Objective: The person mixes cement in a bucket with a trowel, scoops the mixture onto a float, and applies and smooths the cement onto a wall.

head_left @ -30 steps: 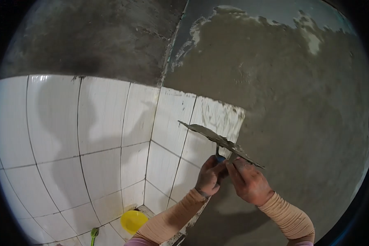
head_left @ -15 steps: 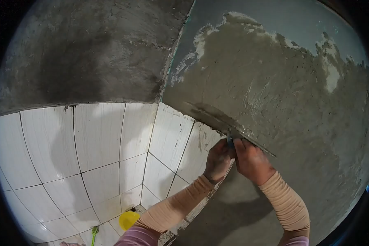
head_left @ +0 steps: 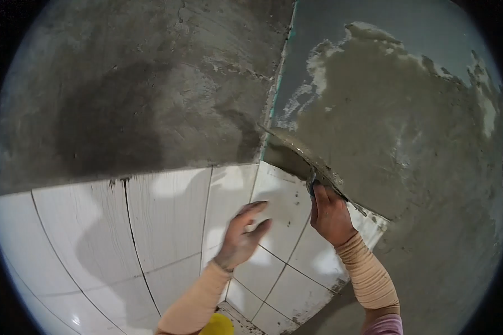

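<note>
My right hand (head_left: 333,216) is wrapped around the handle of a plastering trowel (head_left: 303,153). The long blade slants from the wall corner down to the right, just above the top edge of the white tiles (head_left: 279,192), with wet grey mortar along it. Whether the blade's whole length touches the wall is hard to tell. My left hand (head_left: 242,237) hangs in front of the tiles near the corner, thumb and fingers apart, holding nothing. Smeared grey mortar (head_left: 385,117) covers the wall above the trowel.
On the left, a dark grey plastered wall (head_left: 112,100) stands over more white tiles (head_left: 162,223). Bare blue-grey wall (head_left: 413,28) shows above the mortar's ragged edge. Something round and yellow (head_left: 218,325) sits low, partly behind my left forearm.
My left hand has come off the trowel, moved left and opened. My right hand keeps the trowel, whose blade now reaches up to the wall corner. The view has shifted too.
</note>
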`<action>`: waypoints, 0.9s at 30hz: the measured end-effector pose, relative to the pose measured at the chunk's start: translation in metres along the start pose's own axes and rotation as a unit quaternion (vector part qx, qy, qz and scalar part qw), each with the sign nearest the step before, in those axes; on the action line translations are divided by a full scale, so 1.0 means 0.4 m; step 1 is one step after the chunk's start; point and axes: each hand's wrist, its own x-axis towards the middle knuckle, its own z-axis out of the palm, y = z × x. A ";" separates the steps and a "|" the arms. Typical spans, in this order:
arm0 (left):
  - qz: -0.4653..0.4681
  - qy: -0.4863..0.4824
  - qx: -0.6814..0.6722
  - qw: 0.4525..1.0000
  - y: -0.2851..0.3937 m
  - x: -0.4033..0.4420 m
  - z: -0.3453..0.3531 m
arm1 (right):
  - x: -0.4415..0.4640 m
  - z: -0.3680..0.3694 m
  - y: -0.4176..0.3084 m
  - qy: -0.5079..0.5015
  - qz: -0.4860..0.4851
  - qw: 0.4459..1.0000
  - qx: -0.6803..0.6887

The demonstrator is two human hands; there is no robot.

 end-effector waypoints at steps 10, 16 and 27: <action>0.135 0.140 0.310 0.931 0.337 0.309 -0.499 | 0.364 0.264 0.007 0.099 0.147 0.982 0.069; 0.151 0.180 0.425 0.874 0.475 0.401 -0.584 | 0.497 0.358 0.046 0.177 0.185 0.959 0.121; 0.142 0.340 0.402 0.838 0.394 0.442 -0.597 | 0.558 0.554 0.119 0.192 0.296 0.909 0.222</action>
